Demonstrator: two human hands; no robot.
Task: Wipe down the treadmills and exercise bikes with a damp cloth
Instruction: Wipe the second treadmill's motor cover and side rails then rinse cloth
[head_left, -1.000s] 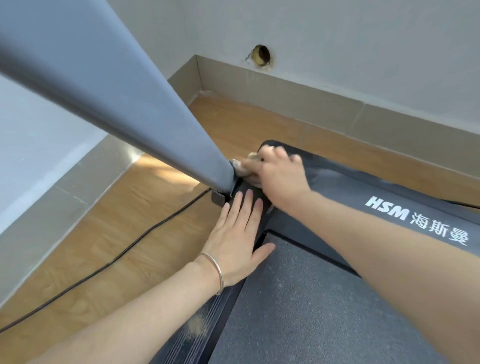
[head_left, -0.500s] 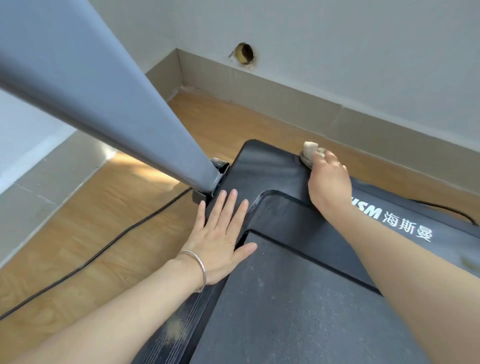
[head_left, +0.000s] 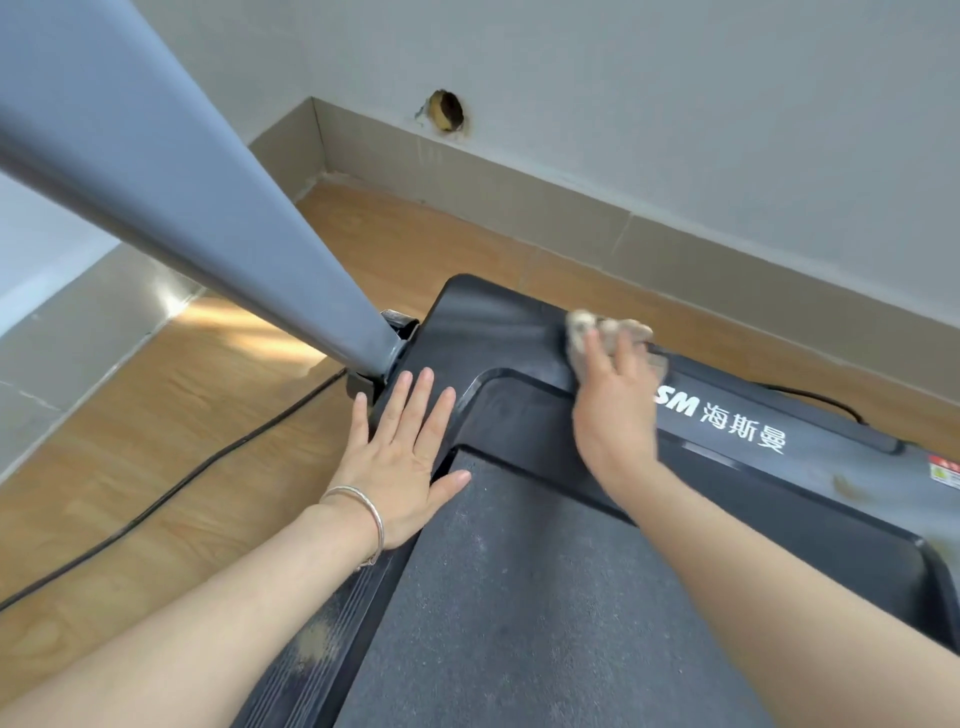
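Treadmill fills the lower right, black front cover near the skirting, grey belt below it. Grey upright post slants in from the upper left to the deck corner. Wood floor with a black cable across it. My left hand lies flat, fingers straight and spread, on the deck's left corner. My right hand is on the cloth on the cover's far edge; blurred, so I cannot tell if the fingers curl. Bracelet on the left wrist.
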